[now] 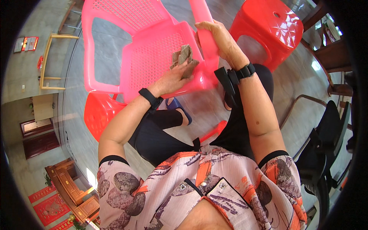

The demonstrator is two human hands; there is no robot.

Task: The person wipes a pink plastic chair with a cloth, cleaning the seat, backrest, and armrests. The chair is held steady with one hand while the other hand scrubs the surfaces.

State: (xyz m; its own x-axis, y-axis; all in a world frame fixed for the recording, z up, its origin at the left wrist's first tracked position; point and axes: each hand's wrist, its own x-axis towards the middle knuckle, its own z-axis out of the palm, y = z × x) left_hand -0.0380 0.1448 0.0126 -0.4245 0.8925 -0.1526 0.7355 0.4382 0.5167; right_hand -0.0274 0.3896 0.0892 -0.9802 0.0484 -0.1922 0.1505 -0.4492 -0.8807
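A pink plastic armchair (pixel 147 63) with a perforated seat and back is tilted in front of me. My left hand (pixel 172 80) is closed around a crumpled grey-brown cloth (pixel 182 55), close to the front part of the seat. On the right, my right hand (pixel 225 40) grips the chair's pink armrest (pixel 209 44), its fingers wrapped over the edge. Black bands circle both wrists.
A red plastic stool (pixel 272 28) stands beyond my right hand, and another red stool (pixel 97 113) is at the left. A black folding chair (pixel 320 149) stands at my right. My foot wears a blue slipper (pixel 180 107). Wooden furniture (pixel 69 184) is at lower left.
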